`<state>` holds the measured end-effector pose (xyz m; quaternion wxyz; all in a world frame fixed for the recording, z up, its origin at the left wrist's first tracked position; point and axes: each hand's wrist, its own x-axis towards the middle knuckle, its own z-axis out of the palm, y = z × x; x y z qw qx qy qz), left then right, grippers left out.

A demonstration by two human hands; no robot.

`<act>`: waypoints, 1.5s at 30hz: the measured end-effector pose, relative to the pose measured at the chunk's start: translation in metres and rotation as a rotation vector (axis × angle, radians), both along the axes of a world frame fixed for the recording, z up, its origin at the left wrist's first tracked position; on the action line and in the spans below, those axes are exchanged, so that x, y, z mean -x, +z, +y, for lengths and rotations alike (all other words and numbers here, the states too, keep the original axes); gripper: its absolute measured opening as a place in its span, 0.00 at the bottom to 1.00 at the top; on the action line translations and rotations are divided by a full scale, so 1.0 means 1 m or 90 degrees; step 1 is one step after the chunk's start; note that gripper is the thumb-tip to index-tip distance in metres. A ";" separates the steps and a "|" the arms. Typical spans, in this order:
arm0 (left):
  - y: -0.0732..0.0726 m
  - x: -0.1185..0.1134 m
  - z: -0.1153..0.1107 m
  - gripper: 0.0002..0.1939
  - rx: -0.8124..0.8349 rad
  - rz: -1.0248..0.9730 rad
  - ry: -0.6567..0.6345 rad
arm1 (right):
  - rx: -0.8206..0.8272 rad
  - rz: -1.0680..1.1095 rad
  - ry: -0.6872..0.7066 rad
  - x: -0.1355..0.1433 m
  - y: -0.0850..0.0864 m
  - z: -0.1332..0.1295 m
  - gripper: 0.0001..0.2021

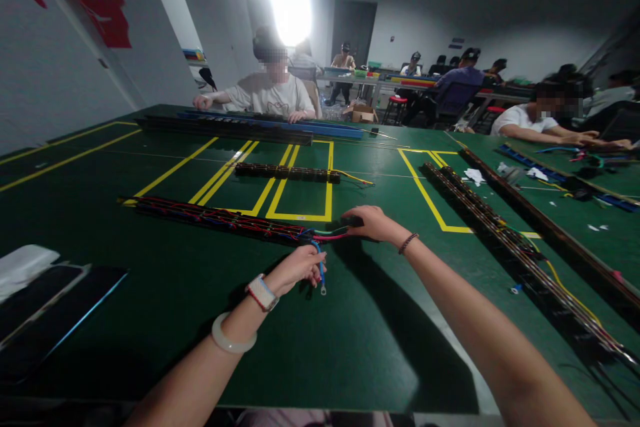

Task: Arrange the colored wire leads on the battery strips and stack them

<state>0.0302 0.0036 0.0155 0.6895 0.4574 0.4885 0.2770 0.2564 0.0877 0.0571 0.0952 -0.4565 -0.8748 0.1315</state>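
A long black bundle (215, 217) with red and blue wires lies across the green table, its right end between my hands. My left hand (300, 267) is closed on a blue wire (321, 267), whose ring-shaped metal lug hangs below the fingers. At the end of the red and green wires (330, 235), my right hand (370, 223) has its fingers bent round them; the wire tips are hidden under the fingers.
A shorter dark bundle (287, 172) lies beyond on yellow tape lines. Long strips (500, 233) run along the right, and dark flat panels (55, 307) lie at left. Across the table sits a person (273, 90) near blue and black rails (320, 127).
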 end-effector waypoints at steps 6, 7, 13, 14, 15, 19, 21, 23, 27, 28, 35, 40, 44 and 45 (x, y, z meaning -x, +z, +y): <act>-0.004 -0.007 -0.001 0.06 0.084 -0.171 0.058 | 0.012 -0.121 0.072 0.013 -0.011 0.002 0.24; -0.005 -0.009 -0.001 0.05 0.097 -0.196 0.068 | 0.012 -0.135 0.083 0.016 -0.009 0.003 0.22; -0.005 -0.025 -0.003 0.04 0.145 -0.297 0.147 | 0.058 -0.165 0.126 0.028 0.009 -0.005 0.14; -0.004 -0.029 -0.004 0.05 0.143 -0.306 0.166 | 0.063 -0.165 0.124 0.029 0.011 -0.008 0.14; -0.002 -0.032 -0.005 0.05 0.141 -0.317 0.185 | 0.066 -0.162 0.119 0.030 0.012 -0.012 0.14; 0.000 -0.042 -0.008 0.07 0.151 -0.374 0.237 | 0.086 -0.156 0.101 0.034 0.014 -0.024 0.12; -0.001 -0.046 -0.007 0.08 0.156 -0.387 0.252 | 0.090 -0.159 0.104 0.035 0.013 -0.028 0.10; -0.003 -0.048 -0.007 0.09 0.156 -0.390 0.260 | 0.082 -0.161 0.111 0.036 0.011 -0.030 0.09; -0.006 -0.048 -0.007 0.09 0.151 -0.387 0.268 | 0.074 -0.157 0.124 0.035 0.012 -0.031 0.11; -0.007 -0.048 -0.007 0.09 0.149 -0.384 0.268 | 0.080 -0.154 0.127 0.035 0.012 -0.031 0.12; -0.007 -0.044 -0.009 0.07 0.143 -0.330 0.252 | 0.204 -0.107 0.125 0.030 0.016 -0.027 0.19; -0.008 -0.040 -0.009 0.05 0.130 -0.319 0.235 | 0.387 -0.012 0.159 0.028 0.015 -0.022 0.18; -0.009 -0.038 -0.010 0.05 0.140 -0.325 0.227 | 0.493 0.060 0.155 0.022 0.013 -0.016 0.15; -0.009 -0.037 -0.010 0.05 0.145 -0.326 0.225 | 0.506 0.068 0.152 0.020 0.013 -0.014 0.15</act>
